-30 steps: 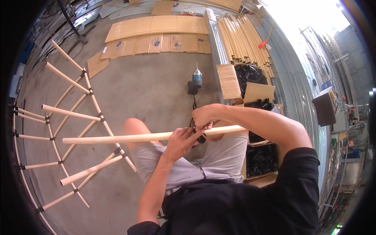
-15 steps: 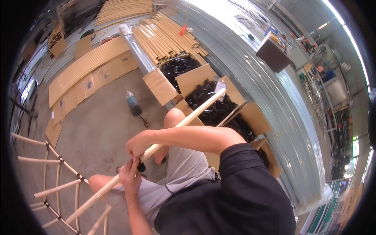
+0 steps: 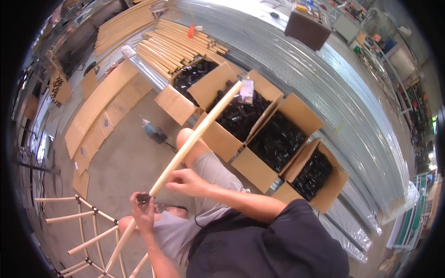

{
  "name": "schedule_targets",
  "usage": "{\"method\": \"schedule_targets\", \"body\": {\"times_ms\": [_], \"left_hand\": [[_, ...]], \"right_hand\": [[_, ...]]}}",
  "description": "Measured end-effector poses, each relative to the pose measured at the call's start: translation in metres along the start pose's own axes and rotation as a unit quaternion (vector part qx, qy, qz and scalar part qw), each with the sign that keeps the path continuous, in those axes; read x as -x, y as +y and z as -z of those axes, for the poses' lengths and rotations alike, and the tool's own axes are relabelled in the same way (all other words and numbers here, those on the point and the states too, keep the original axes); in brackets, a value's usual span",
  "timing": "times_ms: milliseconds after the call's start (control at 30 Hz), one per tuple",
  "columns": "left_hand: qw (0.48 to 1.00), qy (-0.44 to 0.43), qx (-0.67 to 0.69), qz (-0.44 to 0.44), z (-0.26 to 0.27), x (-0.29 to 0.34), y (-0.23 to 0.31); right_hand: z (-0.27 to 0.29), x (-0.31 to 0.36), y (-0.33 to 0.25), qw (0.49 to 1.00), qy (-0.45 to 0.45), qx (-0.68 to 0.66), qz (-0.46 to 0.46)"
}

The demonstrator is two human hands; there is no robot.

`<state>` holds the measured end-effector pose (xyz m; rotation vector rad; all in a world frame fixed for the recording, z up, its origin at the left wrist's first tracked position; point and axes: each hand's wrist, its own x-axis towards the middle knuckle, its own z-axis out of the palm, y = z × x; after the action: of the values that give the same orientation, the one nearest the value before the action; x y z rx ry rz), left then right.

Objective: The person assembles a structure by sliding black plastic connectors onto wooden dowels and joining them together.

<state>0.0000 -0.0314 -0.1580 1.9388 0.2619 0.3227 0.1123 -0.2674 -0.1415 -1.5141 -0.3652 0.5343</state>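
Observation:
A long cream-coloured tube (image 3: 192,140) slants across in front of me, from above an open box down to my left knee. My left hand (image 3: 143,215) is closed around a black connector (image 3: 144,197) at the joint where this tube meets a lower cream tube (image 3: 121,243). Close to the tube's right side, just above the joint, my right hand (image 3: 187,182) has its fingers curled in. Whether anything small sits in those fingers is hidden. The lower tube belongs to a frame of cream tubes and black joints (image 3: 95,209) at the lower left.
Open cardboard boxes (image 3: 259,175) full of black connectors (image 3: 278,141) stand ahead and right. A small flat rectangular thing (image 3: 247,91) lies on one. A blue-and-black power drill (image 3: 154,131) rests on the floor beyond my knees. Stacked tubes (image 3: 174,46), flat cardboard (image 3: 104,109) and wrapped metal profiles (image 3: 324,92) lie around.
My right hand has come off the joint and drawn back to the right, its forearm lower. My left hand stays at the joint. The whole view has shifted and turned.

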Motion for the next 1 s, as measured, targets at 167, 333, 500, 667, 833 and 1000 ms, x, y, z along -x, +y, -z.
{"method": "schedule_targets", "body": {"times_ms": [167,333,500,667,833,1000], "left_hand": [[0.997,-0.062,0.037,0.033,0.01,-0.003,-0.021],[0.986,-0.092,0.109,0.089,0.002,-0.006,0.014],[0.985,-0.15,0.013,0.084,0.012,-0.011,0.002],[0.969,-0.177,-0.1,0.142,0.008,-0.011,0.017],[0.974,-0.123,-0.188,0.042,-0.009,-0.011,0.024],[0.971,-0.1,-0.215,0.039,-0.011,-0.011,0.019]], "right_hand": [[0.106,0.095,0.013,0.987,0.076,-0.094,-0.108],[0.224,0.167,0.123,0.924,0.248,0.051,-0.288],[0.286,0.219,0.207,0.822,0.35,0.1,-0.438],[0.309,0.208,0.218,0.807,0.299,0.23,-0.454],[0.277,0.14,0.159,0.912,0.097,0.246,-0.314],[0.227,0.097,0.13,0.918,0.083,0.347,-0.173]]}}
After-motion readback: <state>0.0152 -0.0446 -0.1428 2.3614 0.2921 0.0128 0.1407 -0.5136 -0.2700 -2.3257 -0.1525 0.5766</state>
